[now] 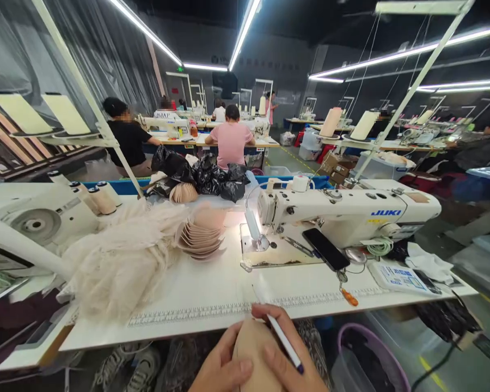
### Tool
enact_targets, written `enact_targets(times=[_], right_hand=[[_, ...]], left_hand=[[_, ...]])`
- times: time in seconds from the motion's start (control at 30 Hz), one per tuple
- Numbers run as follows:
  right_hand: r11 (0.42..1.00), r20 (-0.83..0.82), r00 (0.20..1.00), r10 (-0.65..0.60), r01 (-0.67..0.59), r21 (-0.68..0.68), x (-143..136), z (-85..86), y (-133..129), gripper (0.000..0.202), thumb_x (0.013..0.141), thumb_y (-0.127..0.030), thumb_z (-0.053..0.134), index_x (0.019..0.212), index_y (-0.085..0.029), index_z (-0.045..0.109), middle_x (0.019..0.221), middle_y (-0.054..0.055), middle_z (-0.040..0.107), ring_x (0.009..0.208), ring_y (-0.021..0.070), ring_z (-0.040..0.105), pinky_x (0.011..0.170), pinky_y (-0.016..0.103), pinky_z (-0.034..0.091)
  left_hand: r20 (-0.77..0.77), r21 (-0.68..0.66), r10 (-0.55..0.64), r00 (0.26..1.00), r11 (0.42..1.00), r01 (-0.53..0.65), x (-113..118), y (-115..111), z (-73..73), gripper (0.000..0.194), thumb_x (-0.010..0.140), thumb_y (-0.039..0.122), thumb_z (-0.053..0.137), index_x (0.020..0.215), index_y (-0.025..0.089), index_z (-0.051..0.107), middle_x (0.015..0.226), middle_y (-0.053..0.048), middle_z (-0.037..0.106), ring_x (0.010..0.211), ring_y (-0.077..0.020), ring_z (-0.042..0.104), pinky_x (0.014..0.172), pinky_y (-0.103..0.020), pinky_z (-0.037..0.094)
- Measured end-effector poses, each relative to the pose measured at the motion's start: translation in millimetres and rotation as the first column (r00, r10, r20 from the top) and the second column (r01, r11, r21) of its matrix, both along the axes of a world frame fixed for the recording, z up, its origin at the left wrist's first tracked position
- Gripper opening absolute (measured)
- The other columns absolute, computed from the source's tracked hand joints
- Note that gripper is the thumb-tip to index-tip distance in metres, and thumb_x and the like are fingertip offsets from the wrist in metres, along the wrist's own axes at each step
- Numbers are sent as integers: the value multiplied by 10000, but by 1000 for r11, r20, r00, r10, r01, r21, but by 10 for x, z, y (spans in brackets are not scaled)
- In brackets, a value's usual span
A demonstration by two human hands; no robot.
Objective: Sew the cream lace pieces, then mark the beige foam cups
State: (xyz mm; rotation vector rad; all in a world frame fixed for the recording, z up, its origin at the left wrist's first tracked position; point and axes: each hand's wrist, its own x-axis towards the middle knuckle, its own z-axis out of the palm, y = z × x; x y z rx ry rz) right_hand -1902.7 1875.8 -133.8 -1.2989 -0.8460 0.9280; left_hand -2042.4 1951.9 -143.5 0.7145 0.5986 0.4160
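Observation:
A beige, curved cup-shaped piece point(251, 348) is held between both hands below the table's front edge. My left hand point(220, 366) is wrapped round its left side, thumb on the surface. My right hand point(288, 348) holds its right side, with a white pen point(285, 343) with a dark purple end lying across the fingers. Beyond, on the white table point(212, 280), stand a stack of similar beige cups point(200, 234) and a heap of thin cream fabric point(118, 261).
A white sewing machine point(351, 207) stands behind the hands to the right, with a black phone point(325, 249) and tweezers before it. A printed ruler point(228, 309) runs along the front edge. A purple-rimmed bin point(369, 329) is below right. People sit at machines farther back.

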Motion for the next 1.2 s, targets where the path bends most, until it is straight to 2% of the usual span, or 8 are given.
enact_targets(times=[0.07,0.23,0.37,0.6,0.73,0.87,1.07,1.2], right_hand=[[997,-113,992,57,-62,-40,55,103,-38,520,904,-703,642,1249,-314,639,1287,79,699,1172,317,673,998,420,553],[988,-425,892,153,-154,32,60,147,-27,401,949,-582,667,1247,-319,614,1313,57,659,934,235,665,815,349,554],[989,-393,908,145,-128,70,69,115,20,301,980,-501,679,1198,-293,665,1307,59,679,1014,232,642,871,344,515],[955,-266,921,285,-249,161,195,168,50,300,1013,-503,664,1219,-285,673,1272,77,729,1142,265,668,995,410,484],[988,-510,849,135,-77,133,173,81,51,261,1012,-486,671,1214,-325,635,1257,36,745,1008,213,703,884,354,515],[995,-477,876,77,-36,95,152,15,61,275,1009,-470,689,1226,-307,640,1285,42,738,1143,207,647,987,341,476],[996,-463,886,4,40,85,219,82,92,264,1008,-476,687,1214,-317,642,1257,31,733,1154,219,647,968,355,506],[995,-488,869,80,-38,95,201,104,94,217,1019,-439,679,1183,-300,649,1191,32,745,1059,215,697,956,367,519]], left_hand=[[24,-68,-17,1000,998,19,4,-65,55,849,642,558,895,1370,197,649,1243,-174,746,1257,-447,666,1103,-541,512],[105,-205,24,994,979,-2,2,-121,156,595,897,523,750,1396,218,642,1369,-147,695,1343,-386,608,1186,-501,415],[155,-250,-45,987,965,83,-56,-62,202,602,874,258,787,1447,222,605,1298,-127,732,1317,-362,628,1184,-489,395],[205,-323,-22,979,942,88,-53,6,174,561,957,330,715,1490,214,585,1329,-123,722,1342,-341,603,1165,-454,414],[161,-408,19,987,912,49,-21,-9,107,601,840,276,778,1413,145,658,1270,-135,755,1323,-372,615,1184,-463,403],[126,-485,54,991,875,14,26,-30,62,528,897,361,760,1338,77,706,1252,-176,760,1326,-373,612,1200,-449,396],[316,-467,88,945,881,74,3,-14,47,580,808,167,750,1374,285,699,1240,-58,770,1313,-329,629,1212,-466,375],[298,-464,121,947,885,33,31,-18,96,379,827,249,777,1206,245,777,1242,-76,752,1276,-340,638,1180,-476,415]])
